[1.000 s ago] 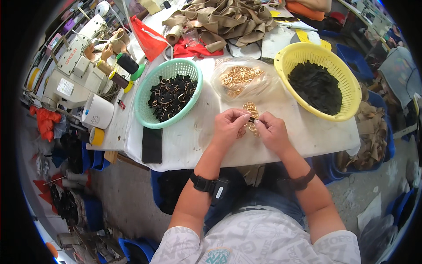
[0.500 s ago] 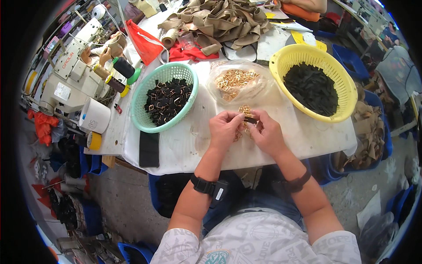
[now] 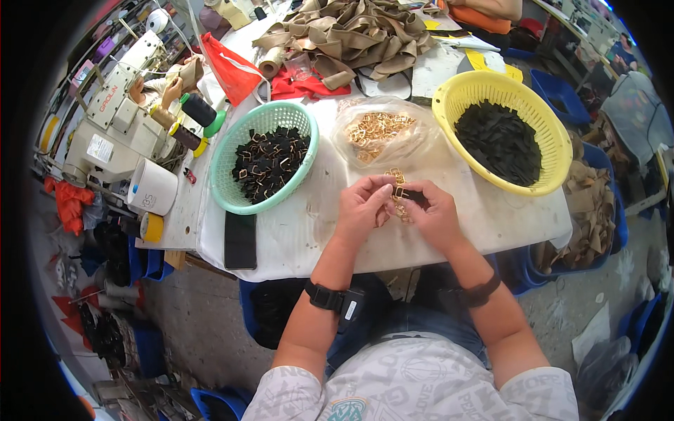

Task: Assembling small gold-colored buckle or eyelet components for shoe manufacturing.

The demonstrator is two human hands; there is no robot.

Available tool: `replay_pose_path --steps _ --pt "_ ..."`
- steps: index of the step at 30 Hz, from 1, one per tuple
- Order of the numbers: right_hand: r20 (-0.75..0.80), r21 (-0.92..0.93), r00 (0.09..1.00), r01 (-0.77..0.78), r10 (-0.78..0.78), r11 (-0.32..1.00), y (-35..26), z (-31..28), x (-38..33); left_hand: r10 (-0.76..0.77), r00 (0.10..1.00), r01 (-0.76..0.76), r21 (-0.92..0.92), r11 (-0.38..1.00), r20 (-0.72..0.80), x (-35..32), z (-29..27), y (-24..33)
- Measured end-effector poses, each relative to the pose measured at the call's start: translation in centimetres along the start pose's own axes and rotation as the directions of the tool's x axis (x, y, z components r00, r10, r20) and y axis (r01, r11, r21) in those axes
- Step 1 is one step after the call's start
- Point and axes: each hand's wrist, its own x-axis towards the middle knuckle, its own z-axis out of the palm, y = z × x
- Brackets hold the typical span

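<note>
My right hand (image 3: 434, 212) pinches a short black fabric strip (image 3: 413, 196) between thumb and fingers. A gold metal ring (image 3: 399, 191) shows at the strip's left end, by the fingertips of my left hand (image 3: 365, 205). The left thumb and fingers are pressed together; what lies between them is hidden. Under and just beyond the hands, several loose gold rings (image 3: 394, 173) lie on the white tabletop. Beyond them a clear plastic bag (image 3: 427, 140) holds many more rings. The mint basket (image 3: 220, 184) at left contains black strips fitted with rings. Plain black strips fill the yellow basket (image 3: 559, 151) at right.
A black phone (image 3: 240, 242) lies near the table's left front edge. Left of it stand a white cylinder-shaped container (image 3: 153, 186), thread spools (image 3: 201, 112) and a sewing machine (image 3: 112, 133). Brown fabric pieces (image 3: 351, 35) are heaped at the back. Co-workers' hands show at far left.
My hands have parted slightly, the right shifting a little rightward with the black strip. More of the strip and the gold ring at its end now show.
</note>
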Motion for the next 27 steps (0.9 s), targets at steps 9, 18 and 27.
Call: replay_pose_path --steps 9,18,27 --pt "0.050 0.133 0.995 -0.095 0.089 0.987 -0.22 -0.23 -0.14 -0.079 0.996 0.071 0.134 0.988 0.051 0.18 -0.79 -0.52" --pt "0.066 0.081 0.991 -0.125 0.120 0.989 -0.29 -0.29 -0.16 -0.026 0.999 0.019 0.145 0.989 0.046 0.10 -0.82 -0.65" --pt "0.056 -0.010 0.996 -0.063 0.064 0.998 0.62 -0.36 -0.29 -0.010 0.997 -0.008 0.230 0.973 0.078 -0.21 -0.53 -0.31"
